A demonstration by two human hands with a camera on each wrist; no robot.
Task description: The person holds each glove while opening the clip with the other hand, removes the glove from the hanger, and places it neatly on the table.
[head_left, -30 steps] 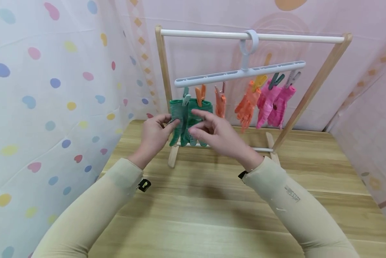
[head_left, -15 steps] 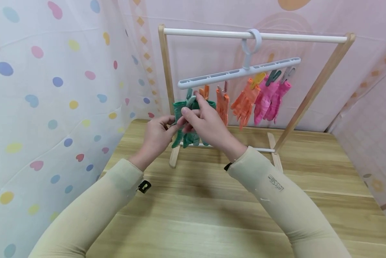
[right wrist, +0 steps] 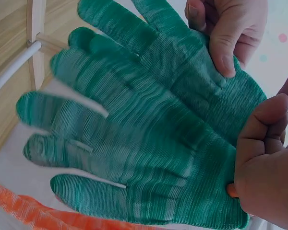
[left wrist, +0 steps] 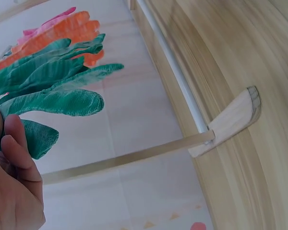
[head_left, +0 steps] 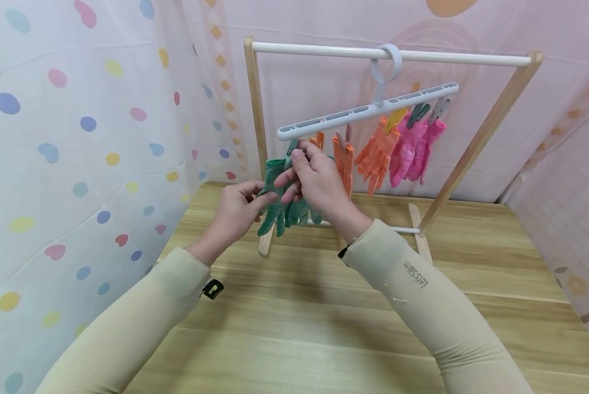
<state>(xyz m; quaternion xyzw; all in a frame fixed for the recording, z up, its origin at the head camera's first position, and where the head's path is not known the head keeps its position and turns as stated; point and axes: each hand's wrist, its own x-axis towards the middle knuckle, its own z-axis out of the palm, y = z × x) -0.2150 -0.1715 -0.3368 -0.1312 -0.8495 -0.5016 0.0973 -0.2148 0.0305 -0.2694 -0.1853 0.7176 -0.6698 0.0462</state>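
Observation:
Two green knitted gloves hang below the left end of a white hanger [head_left: 344, 117]. My left hand [head_left: 240, 208] pinches the outer green glove [right wrist: 182, 72] at its side, below the cuff. At that glove's top, my right hand [head_left: 319, 183] pinches a pale green clothespin [head_left: 292, 149] between thumb and index finger, which partly cover it. The second green glove [right wrist: 134, 129] hangs behind the right hand in the head view and fills the right wrist view. An orange clothespin [head_left: 318, 140] stands over it, partly hidden.
Orange gloves [head_left: 377, 156] and pink gloves [head_left: 406, 148] hang from clothespins farther right. The hanger hooks on the white rail [head_left: 324, 51] of a wooden-legged rack [head_left: 491, 123]. It stands on a wood-grain table [head_left: 294, 328], with patterned curtains [head_left: 92, 164] at the left and back.
My right hand has moved left and up from in front of the green gloves to the clothespin. The outer glove is drawn slightly lower, and the hanger tilts more, its left end down.

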